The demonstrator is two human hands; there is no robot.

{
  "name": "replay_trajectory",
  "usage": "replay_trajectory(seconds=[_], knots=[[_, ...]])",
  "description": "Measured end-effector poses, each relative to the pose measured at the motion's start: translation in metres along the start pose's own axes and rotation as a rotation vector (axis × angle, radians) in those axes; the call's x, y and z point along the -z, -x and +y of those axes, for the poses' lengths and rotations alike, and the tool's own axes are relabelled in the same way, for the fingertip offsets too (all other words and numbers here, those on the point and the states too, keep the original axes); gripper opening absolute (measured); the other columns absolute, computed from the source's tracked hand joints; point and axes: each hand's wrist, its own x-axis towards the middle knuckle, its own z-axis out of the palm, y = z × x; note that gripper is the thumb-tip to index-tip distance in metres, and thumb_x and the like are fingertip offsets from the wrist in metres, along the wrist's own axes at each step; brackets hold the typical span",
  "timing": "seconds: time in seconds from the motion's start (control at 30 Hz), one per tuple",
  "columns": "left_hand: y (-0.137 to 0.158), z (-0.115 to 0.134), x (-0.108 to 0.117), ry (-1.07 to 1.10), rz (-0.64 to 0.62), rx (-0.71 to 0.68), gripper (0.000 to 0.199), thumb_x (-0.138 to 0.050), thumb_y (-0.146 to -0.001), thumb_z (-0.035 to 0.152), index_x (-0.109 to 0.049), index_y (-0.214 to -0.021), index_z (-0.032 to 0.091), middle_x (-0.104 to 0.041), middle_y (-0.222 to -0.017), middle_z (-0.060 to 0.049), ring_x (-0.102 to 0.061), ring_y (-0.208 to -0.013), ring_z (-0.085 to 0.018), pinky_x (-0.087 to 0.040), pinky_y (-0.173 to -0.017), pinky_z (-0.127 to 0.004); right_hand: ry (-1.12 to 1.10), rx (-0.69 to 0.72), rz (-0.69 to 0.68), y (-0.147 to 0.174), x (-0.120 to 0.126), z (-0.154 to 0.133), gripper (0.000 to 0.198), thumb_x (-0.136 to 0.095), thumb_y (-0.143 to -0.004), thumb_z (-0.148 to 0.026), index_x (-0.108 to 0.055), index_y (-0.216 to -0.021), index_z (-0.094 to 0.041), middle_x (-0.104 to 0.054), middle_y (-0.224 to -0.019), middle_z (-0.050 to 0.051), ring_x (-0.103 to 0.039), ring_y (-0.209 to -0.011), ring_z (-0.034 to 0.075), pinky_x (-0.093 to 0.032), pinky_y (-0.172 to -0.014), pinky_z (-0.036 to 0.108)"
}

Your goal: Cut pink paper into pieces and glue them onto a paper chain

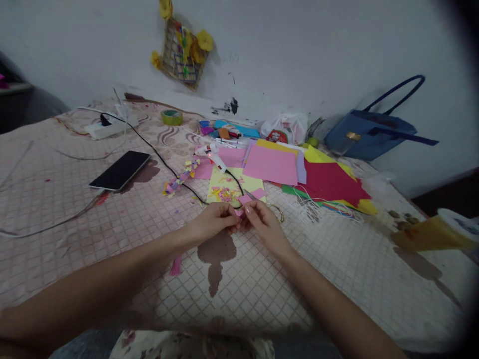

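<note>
Pink paper scrap (238, 213): pinched at the fingertips of your left hand (217, 218) and right hand (264, 220), both curled nearly closed, by the near edge of a pale-yellow sheet (216, 175). Slim-bladed scissors (252, 196) with gold-coloured ring handles show just beyond your right hand. Shredded paper (221, 194), loosely heaped, on the sheet. White plastic glue gun (217, 159) farther back. Tablecloth (269, 294) patterned in diamond lattice.

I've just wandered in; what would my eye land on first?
Probably the left hand and right hand, which meet at a small pink piece near the middle of the picture. Beyond them to the right, a deep red sheet glows beside a large pink sheet. A blue bag stands out behind, near the wall.
</note>
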Motion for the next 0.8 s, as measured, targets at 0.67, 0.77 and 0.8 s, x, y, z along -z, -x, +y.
replay_trajectory(seconds=[0.67, 0.77, 0.8], knots=[[-0.0018, 0.0017, 0.0071, -0.091, -0.093, 0.042, 0.015, -0.067, -0.065, 0.023, -0.059, -0.072, 0.013, -0.06, -0.064, 0.001, -0.053, -0.057, -0.008, -0.041, -0.056, -0.021, -0.084, -0.066, 0.01, 0.0026, -0.0001, 0.0032, 0.022, -0.058, -0.078, -0.035, -0.049, -0.067, -0.018, -0.049, -0.057, -0.004, -0.041, -0.051, 0.009, -0.03, -0.047, 0.022], [-0.0017, 0.0001, 0.0067, -0.121, -0.074, 0.018, 0.016, -0.064, -0.069, 0.027, -0.059, -0.072, 0.012, -0.059, -0.063, 0.0, -0.052, -0.055, -0.008, -0.041, -0.056, -0.021, -0.111, -0.072, 0.019, 0.0029, -0.001, 0.0036, 0.022, -0.059, -0.077, -0.035, -0.049, -0.066, -0.018, -0.049, -0.057, -0.004, -0.04, -0.05, 0.008, -0.03, -0.046, 0.021], [-0.0013, 0.0001, 0.0064, -0.119, -0.068, 0.009, 0.016, -0.063, -0.07, 0.028, -0.058, -0.071, 0.012, -0.059, -0.063, 0.0, -0.052, -0.055, -0.008, -0.041, -0.056, -0.021, -0.113, -0.076, 0.013, 0.0028, -0.0011, 0.0038, 0.022, -0.059, -0.077, -0.035, -0.049, -0.066, -0.018, -0.05, -0.057, -0.004, -0.04, -0.049, 0.008, -0.03, -0.046, 0.021]])
